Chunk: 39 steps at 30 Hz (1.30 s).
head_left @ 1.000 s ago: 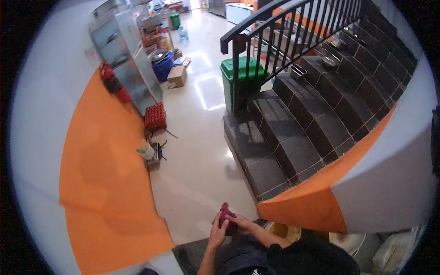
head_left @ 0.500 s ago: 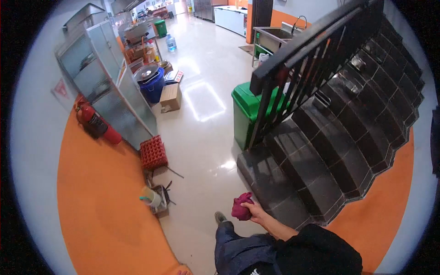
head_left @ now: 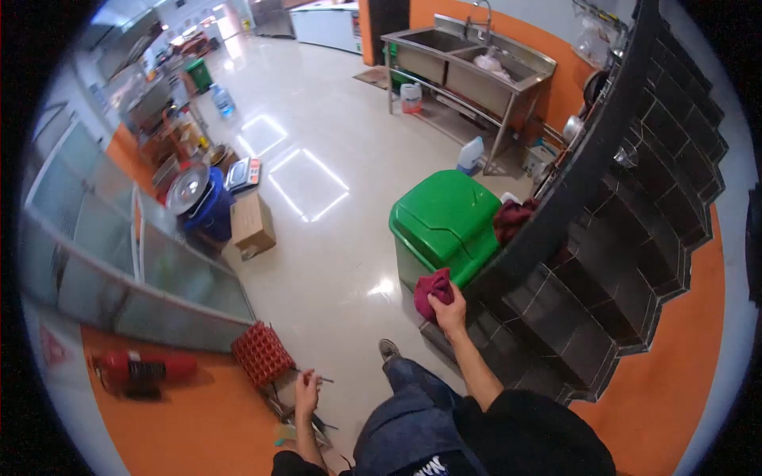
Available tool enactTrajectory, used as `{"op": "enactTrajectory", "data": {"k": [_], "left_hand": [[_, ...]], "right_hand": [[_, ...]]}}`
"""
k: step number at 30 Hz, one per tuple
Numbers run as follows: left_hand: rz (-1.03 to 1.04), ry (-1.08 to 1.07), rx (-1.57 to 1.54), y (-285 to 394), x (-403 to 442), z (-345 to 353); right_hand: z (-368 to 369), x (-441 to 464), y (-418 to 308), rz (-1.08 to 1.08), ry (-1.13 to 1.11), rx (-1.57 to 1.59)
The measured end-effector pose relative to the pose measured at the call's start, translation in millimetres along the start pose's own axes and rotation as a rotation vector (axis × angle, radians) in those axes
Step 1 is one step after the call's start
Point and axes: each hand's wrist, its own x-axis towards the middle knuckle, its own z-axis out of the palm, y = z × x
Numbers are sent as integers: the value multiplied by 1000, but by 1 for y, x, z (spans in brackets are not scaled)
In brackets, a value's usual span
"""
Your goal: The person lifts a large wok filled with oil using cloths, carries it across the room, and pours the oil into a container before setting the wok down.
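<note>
My right hand (head_left: 448,309) is closed around a bunched dark red cloth (head_left: 432,295), held in front of the green lidded bin (head_left: 444,214). The cloth overlaps the bin's near corner in view; I cannot tell whether they touch. My left hand (head_left: 306,393) hangs at the lower middle, fingers loosely apart, with nothing visible in it. Nearest to it is a red stack of egg-tray-like pieces (head_left: 262,354) on a low stand by the orange wall. Another dark red cloth (head_left: 514,220) lies behind the bin at the stair railing.
Black tiled stairs (head_left: 587,293) and a dark railing (head_left: 591,163) rise on the right. A steel double sink (head_left: 476,67) stands beyond the bin. On the left are a cardboard box (head_left: 252,224), a blue barrel (head_left: 210,213), a scale (head_left: 243,173) and a fire extinguisher (head_left: 151,368).
The view has swung right and moved forward, bringing the bin closer and the sink into fuller sight. My right hand has risen with the cloth, and my left hand has come further into view.
</note>
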Motion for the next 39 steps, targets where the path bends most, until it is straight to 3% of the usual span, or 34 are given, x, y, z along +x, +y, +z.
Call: {"op": "enactTrajectory", "data": {"k": [3, 5, 6, 8, 9, 10, 11, 13, 15, 16, 19, 20, 22, 24, 25, 26, 27, 28, 30, 31, 34, 36, 39], "left_hand": [[-75, -74, 231, -77, 26, -46], [-430, -74, 425, -85, 22, -64], [-518, -77, 393, -84, 37, -70], [-659, -50, 296, -72, 74, -82], [-699, -37, 258, -66, 100, -88], [-728, -33, 227, -59, 129, -93], [-745, -36, 209, -55, 164, -101], [-772, -62, 197, -48, 235, -115], [-776, -132, 224, -28, 325, -132], [-777, -179, 244, -19, 370, -138], [-770, -332, 302, 11, 513, -147], [-762, -386, 312, 15, 562, -151], [-682, -519, 344, 14, 672, -160], [-343, -594, 639, 55, 817, -137], [-158, -515, 664, 108, 880, -129], [26, -425, 704, 179, 940, -120], [-13, -344, 695, 227, 994, -110], [222, -224, 539, 275, 1027, -99], [-12, -234, 300, 393, 1072, -81], [-7, -237, 297, 419, 1094, -71], [95, -268, 407, 421, 1123, -54], [289, -305, 644, 422, 1127, -69], [186, -253, 472, 437, 1169, -95]], "right_hand": [[41, 75, -44, -2, 240, -117], [60, 135, -31, -57, 390, -104], [70, 158, -43, -132, 404, -57], [74, 221, 18, -272, 546, -52], [80, 234, 12, -277, 659, -373], [83, 248, 14, -216, 639, -470], [77, 262, 46, -21, 646, -814], [101, 281, 31, 621, 434, -960], [106, 301, 46, 873, 487, -954], [135, 312, 9, 986, 596, -934], [193, 348, -37, 666, 693, -1276], [221, 363, -57, 474, 613, -1335], [276, 400, -65, 122, 416, -958], [361, 448, -89, 313, 214, -499], [389, 468, -58, 261, 83, -487], [432, 488, -62, 378, -116, -205], [480, 505, -43, 346, -120, -266], [491, 526, 20, 278, -350, -322], [557, 596, 10, 385, -587, -330], [586, 637, 1, 433, -664, -328], [641, 746, -21, 519, -831, -381], [672, 816, -39, 554, -910, -433], [723, 934, -49, 575, -985, -517]]}}
